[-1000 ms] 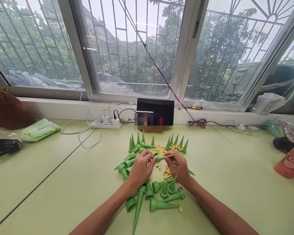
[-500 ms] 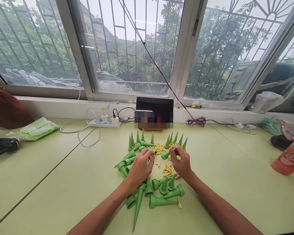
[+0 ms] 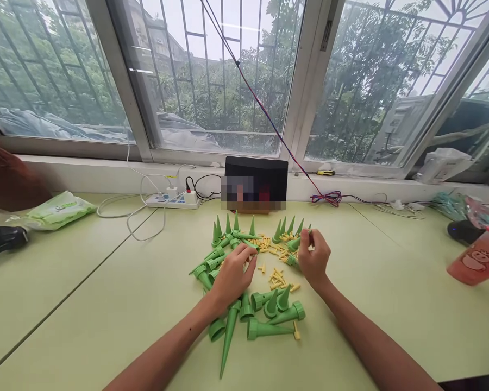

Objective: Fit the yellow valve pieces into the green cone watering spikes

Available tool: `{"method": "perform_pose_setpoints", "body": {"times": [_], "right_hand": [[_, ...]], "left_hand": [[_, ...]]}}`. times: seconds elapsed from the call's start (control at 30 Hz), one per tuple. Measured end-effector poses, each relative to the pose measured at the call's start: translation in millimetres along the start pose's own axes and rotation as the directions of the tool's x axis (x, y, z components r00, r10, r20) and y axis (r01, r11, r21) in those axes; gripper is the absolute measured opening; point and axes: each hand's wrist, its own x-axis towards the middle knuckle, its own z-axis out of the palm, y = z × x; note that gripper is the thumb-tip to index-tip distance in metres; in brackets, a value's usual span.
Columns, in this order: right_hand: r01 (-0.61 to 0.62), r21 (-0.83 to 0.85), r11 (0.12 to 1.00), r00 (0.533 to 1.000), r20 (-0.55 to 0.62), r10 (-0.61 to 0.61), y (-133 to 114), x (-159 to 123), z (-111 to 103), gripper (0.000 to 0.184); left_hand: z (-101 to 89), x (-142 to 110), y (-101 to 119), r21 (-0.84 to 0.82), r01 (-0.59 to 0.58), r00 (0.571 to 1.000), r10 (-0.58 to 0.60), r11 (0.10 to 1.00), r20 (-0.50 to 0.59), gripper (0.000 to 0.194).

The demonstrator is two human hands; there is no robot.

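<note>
Green plastic cone spikes (image 3: 264,315) lie in a loose heap on the pale green table (image 3: 106,304), mixed with several small yellow pegs (image 3: 277,279). More green cones (image 3: 228,228) stand upright in a row behind the heap. My right hand (image 3: 315,258) is closed on a green cone (image 3: 297,243) and holds it by the upright row at the right. My left hand (image 3: 232,277) rests with curled fingers on the lying cones at the heap's left; I cannot make out what its fingers grip.
A dark box (image 3: 256,184) stands under the window sill. A white power strip (image 3: 171,201) with cables lies left of it, a green wipes pack (image 3: 59,209) farther left. An orange cup (image 3: 478,263) and a black object (image 3: 464,231) sit at the right.
My right hand has carried the green cone from the middle of the heap back and to the right, up to the upright row. My left hand has stayed on the lying cones.
</note>
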Motion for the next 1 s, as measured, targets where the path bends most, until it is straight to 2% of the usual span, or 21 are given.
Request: {"method": "perform_pose_setpoints", "body": {"times": [0.23, 0.5, 0.73, 1.0], "right_hand": [[0.000, -0.094, 0.996, 0.997, -0.081, -0.008, 18, 11, -1, 0.034], [-0.050, -0.205, 0.978, 0.998, -0.052, 0.040, 36, 20, -2, 0.036], [-0.045, -0.257, 0.965, 0.998, 0.023, 0.053, 48, 20, -1, 0.039], [-0.064, -0.272, 0.960, 0.998, 0.002, 0.067, 48, 20, -1, 0.040]], "left_hand": [[-0.3, 1, 3, 0.008, -0.009, 1.000, 0.009, 1.000, -0.009, 0.012], [-1.1, 2, 5, 0.019, -0.030, 0.999, 0.031, 0.999, -0.025, 0.013], [-0.6, 1, 4, 0.017, -0.024, 1.000, 0.024, 1.000, 0.001, 0.015], [0.2, 0, 3, 0.019, -0.029, 1.000, 0.029, 0.999, 0.013, 0.015]]}}
